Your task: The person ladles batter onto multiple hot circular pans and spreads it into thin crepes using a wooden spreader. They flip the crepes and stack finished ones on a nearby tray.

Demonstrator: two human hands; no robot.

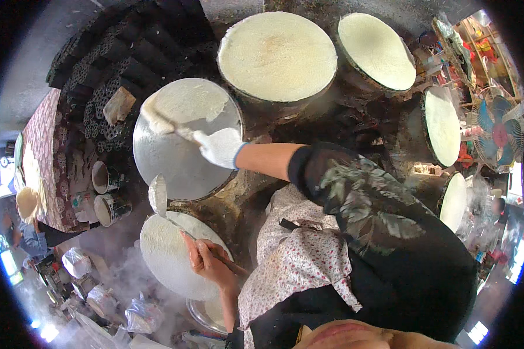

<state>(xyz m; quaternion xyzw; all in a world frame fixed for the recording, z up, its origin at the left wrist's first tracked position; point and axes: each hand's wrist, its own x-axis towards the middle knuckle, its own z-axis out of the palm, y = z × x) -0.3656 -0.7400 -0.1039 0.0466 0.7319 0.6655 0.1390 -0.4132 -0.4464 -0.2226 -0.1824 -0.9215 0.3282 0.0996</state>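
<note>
My right hand (220, 148), in a white glove, grips the handle of a brush-like spreader (157, 114) whose broad end is coated with pale batter. That end rests at the far left part of a round metal griddle (177, 166). Pale batter (195, 100) covers the griddle's far part, with a ragged edge; bare grey metal shows nearer me. My bare left hand (209, 259) is closed around the handle of a ladle (158, 196), its bowl whitened with batter. The ladle is above the gap between the griddle and a nearer round griddle covered by a pale sheet (177, 253).
More round griddles with pale sheets (278, 56) (376, 51) curve away to the right. Black honeycomb briquettes (108, 87) are stacked at far left, near two buckets (112, 209). A fan (499, 131) stands at right. Steam and plastic bags (144, 314) are at lower left.
</note>
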